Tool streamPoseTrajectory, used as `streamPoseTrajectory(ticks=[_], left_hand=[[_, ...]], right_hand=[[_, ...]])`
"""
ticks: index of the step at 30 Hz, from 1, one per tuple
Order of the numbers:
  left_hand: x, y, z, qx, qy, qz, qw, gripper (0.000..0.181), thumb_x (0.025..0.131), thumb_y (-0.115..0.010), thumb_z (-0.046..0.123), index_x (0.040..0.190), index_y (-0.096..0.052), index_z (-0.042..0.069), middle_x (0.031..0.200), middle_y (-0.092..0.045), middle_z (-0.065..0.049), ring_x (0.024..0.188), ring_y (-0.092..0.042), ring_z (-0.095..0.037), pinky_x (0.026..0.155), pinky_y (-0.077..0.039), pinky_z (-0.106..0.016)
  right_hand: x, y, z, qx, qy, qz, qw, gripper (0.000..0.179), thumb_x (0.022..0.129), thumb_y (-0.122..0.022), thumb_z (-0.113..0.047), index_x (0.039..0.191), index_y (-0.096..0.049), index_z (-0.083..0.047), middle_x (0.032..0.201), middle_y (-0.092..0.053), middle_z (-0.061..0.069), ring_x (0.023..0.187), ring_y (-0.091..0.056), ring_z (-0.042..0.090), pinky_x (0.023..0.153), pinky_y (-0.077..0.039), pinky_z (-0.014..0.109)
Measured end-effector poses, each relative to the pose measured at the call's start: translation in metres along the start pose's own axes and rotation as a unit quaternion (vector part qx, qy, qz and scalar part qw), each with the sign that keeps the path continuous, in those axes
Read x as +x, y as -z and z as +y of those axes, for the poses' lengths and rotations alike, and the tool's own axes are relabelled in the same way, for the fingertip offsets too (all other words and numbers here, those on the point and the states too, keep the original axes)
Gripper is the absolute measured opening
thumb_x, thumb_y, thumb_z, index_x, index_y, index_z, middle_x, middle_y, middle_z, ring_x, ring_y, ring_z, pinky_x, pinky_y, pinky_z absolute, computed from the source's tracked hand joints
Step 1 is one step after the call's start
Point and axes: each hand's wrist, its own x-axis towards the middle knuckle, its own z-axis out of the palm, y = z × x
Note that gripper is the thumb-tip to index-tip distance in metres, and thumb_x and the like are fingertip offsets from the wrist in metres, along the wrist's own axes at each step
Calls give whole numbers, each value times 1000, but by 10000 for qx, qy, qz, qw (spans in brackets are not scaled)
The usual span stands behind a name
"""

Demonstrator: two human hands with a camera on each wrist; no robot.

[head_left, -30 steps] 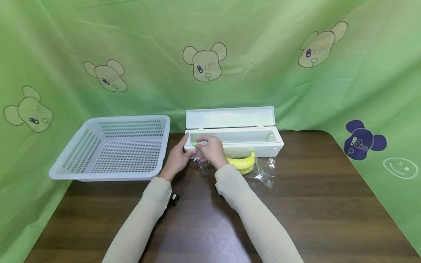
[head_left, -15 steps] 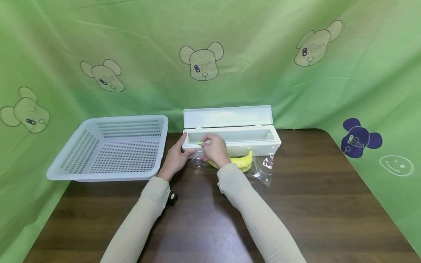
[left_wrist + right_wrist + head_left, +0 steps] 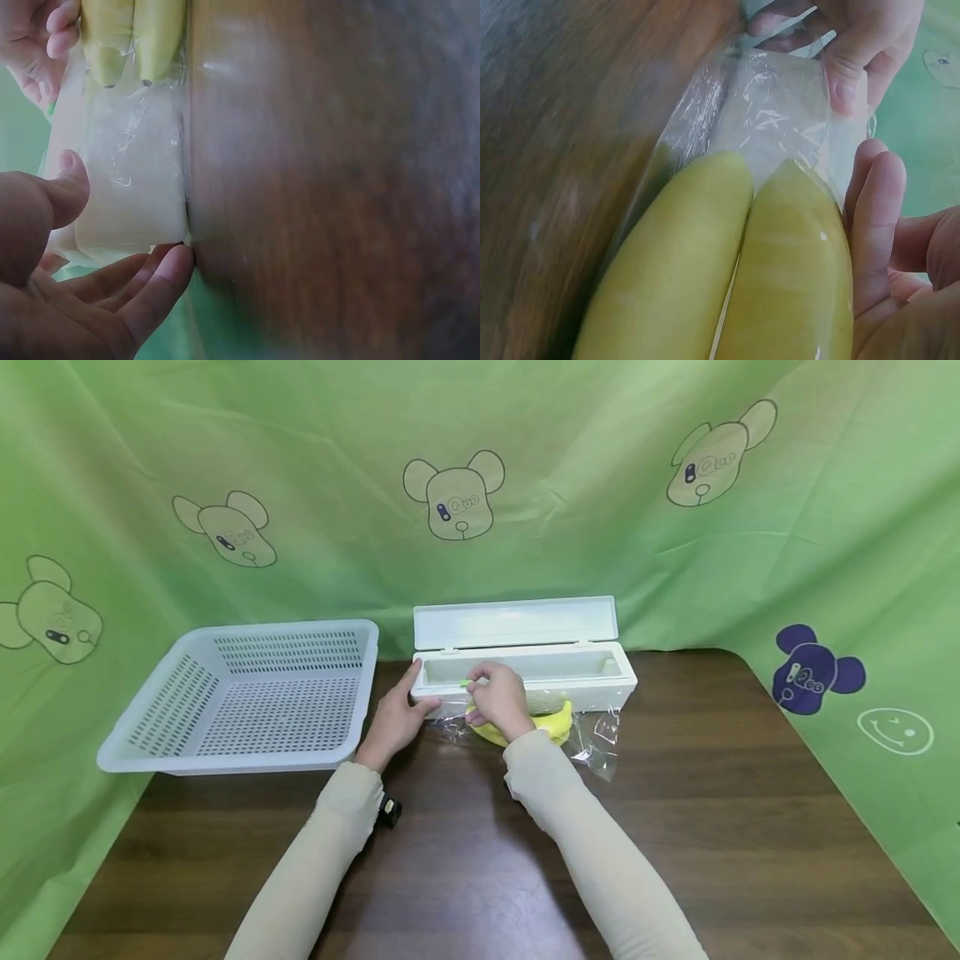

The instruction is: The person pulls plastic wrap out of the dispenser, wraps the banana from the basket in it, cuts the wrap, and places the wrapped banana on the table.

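Note:
A long white cling film box stands with its lid raised behind it. At its left end my left hand grips the box, thumb on the front and fingers round the end, as the left wrist view shows. My right hand pinches a small green slide cutter at the box's front edge, left of the middle. Clear cling film hangs from the front over yellow bananas on the table. My right hand partly covers the bananas in the head view.
To the left a pale, slotted plastic basket sits on the brown wooden table. A green cloth with printed bear heads hangs behind and at both sides.
My right hand has slid the green cutter to the right along the box's front edge. My left hand keeps its grip on the left end.

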Motion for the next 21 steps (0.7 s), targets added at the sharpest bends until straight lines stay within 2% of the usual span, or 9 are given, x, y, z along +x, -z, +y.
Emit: streamPoseTrajectory(ticks=[7, 13, 21], left_hand=[[1, 0, -1, 70, 116, -32, 9999, 79, 97, -69, 33, 162, -24, 29, 159, -36, -10, 142, -37, -32, 113, -32, -49], [0, 0, -1, 125, 80, -14, 9999, 79, 97, -69, 33, 162, -24, 29, 161, -33, -7, 144, -35, -32, 115, -30, -47], [1, 0, -1, 121, 58, -12, 9999, 78, 97, -69, 32, 162, -24, 28, 160, -34, -7, 144, -35, -31, 115, -30, -47]], right_hand=[[0, 11, 2, -179, -33, 5, 9998, 14, 98, -61, 1, 111, -67, 1, 103, -66, 27, 47, -65, 21, 48, -57, 32], [2, 18, 6, -275, -39, 20, 9996, 13, 98, -62, 1, 110, -67, -1, 104, -66, 26, 47, -64, 20, 48, -57, 32], [1, 25, 9, -359, -51, 64, 9993, 13, 97, -63, 1, 109, -67, -1, 96, -67, 24, 47, -64, 20, 48, -57, 33]])
